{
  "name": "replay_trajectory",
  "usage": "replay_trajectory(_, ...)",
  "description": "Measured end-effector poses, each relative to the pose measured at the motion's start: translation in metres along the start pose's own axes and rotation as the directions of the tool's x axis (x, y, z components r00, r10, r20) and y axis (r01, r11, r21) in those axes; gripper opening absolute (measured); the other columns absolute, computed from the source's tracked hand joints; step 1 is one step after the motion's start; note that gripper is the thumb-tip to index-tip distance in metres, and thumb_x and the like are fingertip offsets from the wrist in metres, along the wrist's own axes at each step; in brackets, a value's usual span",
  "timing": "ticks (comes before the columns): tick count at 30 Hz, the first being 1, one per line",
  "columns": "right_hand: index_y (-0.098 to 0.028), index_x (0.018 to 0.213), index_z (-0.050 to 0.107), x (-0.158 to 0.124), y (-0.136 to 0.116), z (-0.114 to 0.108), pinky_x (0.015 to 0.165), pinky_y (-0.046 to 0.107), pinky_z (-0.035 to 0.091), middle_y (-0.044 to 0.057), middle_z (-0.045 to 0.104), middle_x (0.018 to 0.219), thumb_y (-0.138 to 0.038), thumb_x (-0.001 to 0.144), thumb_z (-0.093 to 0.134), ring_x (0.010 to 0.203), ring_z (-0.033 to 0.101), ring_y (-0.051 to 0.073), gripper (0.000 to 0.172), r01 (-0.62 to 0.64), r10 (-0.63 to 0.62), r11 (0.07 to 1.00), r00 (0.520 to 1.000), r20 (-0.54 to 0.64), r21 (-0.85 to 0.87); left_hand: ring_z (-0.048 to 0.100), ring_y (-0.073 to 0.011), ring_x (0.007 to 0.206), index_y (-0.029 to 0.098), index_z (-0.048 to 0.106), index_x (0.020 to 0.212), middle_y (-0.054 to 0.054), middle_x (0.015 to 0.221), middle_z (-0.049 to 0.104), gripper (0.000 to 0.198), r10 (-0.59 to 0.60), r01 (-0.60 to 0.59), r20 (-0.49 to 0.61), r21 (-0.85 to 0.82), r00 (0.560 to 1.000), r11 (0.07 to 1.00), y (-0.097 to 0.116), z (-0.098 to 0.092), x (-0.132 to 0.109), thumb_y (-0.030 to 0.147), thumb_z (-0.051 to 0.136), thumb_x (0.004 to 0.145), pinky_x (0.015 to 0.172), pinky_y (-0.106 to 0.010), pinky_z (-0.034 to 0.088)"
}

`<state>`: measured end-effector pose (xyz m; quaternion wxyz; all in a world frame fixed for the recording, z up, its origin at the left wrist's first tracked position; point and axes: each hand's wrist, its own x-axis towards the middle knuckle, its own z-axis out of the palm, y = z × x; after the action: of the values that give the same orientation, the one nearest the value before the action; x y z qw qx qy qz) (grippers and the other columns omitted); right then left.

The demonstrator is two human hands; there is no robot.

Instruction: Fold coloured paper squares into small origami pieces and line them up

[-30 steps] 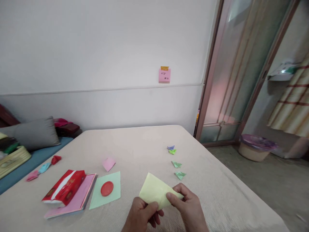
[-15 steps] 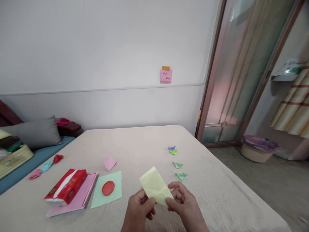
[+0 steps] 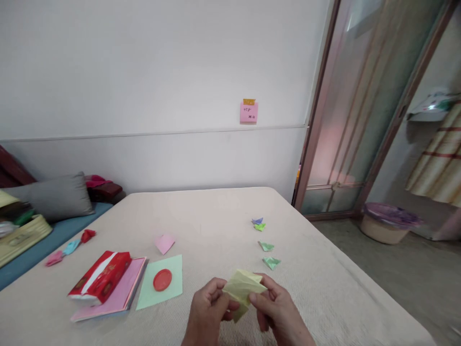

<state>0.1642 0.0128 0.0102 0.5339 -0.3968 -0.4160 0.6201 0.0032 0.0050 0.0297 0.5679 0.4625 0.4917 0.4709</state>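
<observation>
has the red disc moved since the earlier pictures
No; judged against the pink wall note, the red disc keeps its place on the green sheet.

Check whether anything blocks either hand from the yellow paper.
Nothing visible does: the left hand and the right hand both hold the yellow paper directly. The nearest green folded piece lies beyond the right hand; the red disc lies off to the left.

The yellow paper [image 3: 242, 284] looks matt, the red packet [image 3: 108, 278] glossy plastic, the pale cover [image 3: 209, 218] rough cloth.
</observation>
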Motion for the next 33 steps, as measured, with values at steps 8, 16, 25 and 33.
replay_trajectory(8, -0.022, 0.058, 0.072, -0.009, -0.015, -0.003, 0.068, 0.028, 0.048, 0.006, 0.072, 0.092, -0.020, 0.059, 0.079, 0.085, 0.063, 0.024, 0.007, 0.230, -0.232, 0.971, 0.973, -0.020, -0.061, 0.065, -0.0212, 0.083, 0.022, 0.077, 0.079, -0.008, 0.099, 0.069, 0.013, 0.359, -0.358, 0.029, -0.027, 0.933, 0.933, -0.009, -0.003, 0.000, 0.027, 0.074, 0.067, 0.070, -0.026, 0.050)
replay_trajectory(16, -0.025, 0.066, 0.075, -0.016, -0.024, -0.005, 0.078, 0.035, 0.046, 0.008, 0.070, 0.102, -0.029, 0.073, 0.070, 0.093, 0.062, 0.029, 0.009, 0.355, -0.336, 0.863, 0.935, 0.115, -0.359, 0.066, -0.0239, 0.080, 0.026, 0.078, 0.077, -0.011, 0.106, 0.070, 0.012, 0.493, -0.486, 0.055, 0.294, 0.868, 0.823, 0.000, -0.006, -0.008, 0.032, 0.068, 0.075, 0.072, -0.031, 0.049)
replay_trajectory(25, -0.020, 0.047, 0.052, -0.013, -0.007, 0.013, 0.064, 0.030, 0.043, 0.007, 0.065, 0.091, -0.026, 0.064, 0.075, 0.073, 0.057, 0.022, 0.029, 0.263, -0.307, 0.937, 0.935, -0.177, -0.231, 0.065, -0.0196, 0.069, 0.021, 0.057, 0.099, -0.009, 0.093, 0.073, 0.033, 0.217, -0.227, -0.096, -0.107, 0.971, 0.968, -0.017, 0.006, -0.007, 0.035, 0.069, 0.072, 0.061, -0.025, 0.046)
replay_trajectory(33, -0.020, 0.058, 0.051, -0.011, -0.007, 0.018, 0.057, 0.025, 0.043, 0.003, 0.065, 0.083, -0.023, 0.056, 0.079, 0.065, 0.058, 0.018, 0.028, 0.174, -0.164, 0.984, 0.965, -0.203, 0.035, 0.064, -0.0176, 0.059, 0.020, 0.044, 0.112, -0.007, 0.084, 0.071, 0.050, 0.177, -0.183, -0.057, -0.130, 0.982, 0.974, -0.015, 0.007, -0.006, 0.038, 0.068, 0.071, 0.058, -0.026, 0.045)
